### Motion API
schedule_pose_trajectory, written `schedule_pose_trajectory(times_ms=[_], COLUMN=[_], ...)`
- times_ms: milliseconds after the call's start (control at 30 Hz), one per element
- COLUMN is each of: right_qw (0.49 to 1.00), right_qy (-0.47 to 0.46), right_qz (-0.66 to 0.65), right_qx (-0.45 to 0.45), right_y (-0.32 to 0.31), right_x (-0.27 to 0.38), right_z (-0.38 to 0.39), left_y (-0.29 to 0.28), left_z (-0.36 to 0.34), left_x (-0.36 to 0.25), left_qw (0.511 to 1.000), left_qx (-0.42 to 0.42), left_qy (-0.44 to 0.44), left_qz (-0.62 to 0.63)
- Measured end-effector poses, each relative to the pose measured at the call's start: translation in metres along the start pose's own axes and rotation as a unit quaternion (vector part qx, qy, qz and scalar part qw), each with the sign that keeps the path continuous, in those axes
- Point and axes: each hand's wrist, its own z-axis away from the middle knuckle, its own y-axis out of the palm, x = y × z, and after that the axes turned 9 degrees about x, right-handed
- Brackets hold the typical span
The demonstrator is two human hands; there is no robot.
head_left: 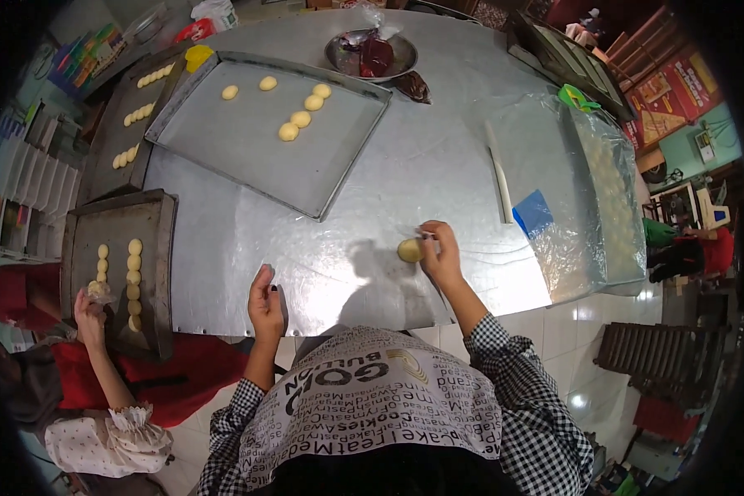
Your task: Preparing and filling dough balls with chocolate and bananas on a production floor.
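Note:
My right hand (436, 248) is at the middle of the front of the steel table (413, 174), its fingers curled against a yellow dough ball (407, 250) on the metal surface. My left hand (264, 302) is by the front edge, palm partly up, fingers loosely bent and apart, holding nothing. Ahead of my hands a large metal tray (223, 140) holds several small dough balls (288, 131). At the left, a darker tray (161, 273) holds rows of dough balls (135, 264), and a co-worker's hand (87, 310) is at it with a small clear piece.
More dough lies on a far-left tray (145, 124). A bowl (343, 50) with a red bag stands at the back. Plastic sheeting (579, 215), a white rod (496, 178) and a blue square (533, 215) lie at right. Other people (703, 248) stand on both sides.

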Motion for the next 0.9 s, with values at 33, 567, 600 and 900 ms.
schedule_pose_trajectory(times_ms=[33,567,600,900], right_qw=[0.997,0.953,0.957,0.945], right_qy=[-0.03,-0.111,-0.103,-0.136], right_qz=[0.055,0.261,0.254,0.281], right_qx=[0.041,0.106,0.093,0.098], right_y=[0.004,0.021,0.016,0.016], right_x=[0.005,-0.009,-0.009,-0.002], right_z=[-0.004,0.001,0.002,0.009], left_y=[-0.003,0.002,0.003,0.001], left_z=[0.002,0.001,0.002,0.003], left_x=[0.004,-0.006,-0.007,-0.007], left_qw=[1.0,0.996,0.996,0.995], left_qx=[-0.007,-0.003,-0.004,-0.006], left_qy=[0.005,0.007,0.001,0.016], left_qz=[-0.022,-0.087,-0.088,-0.099])
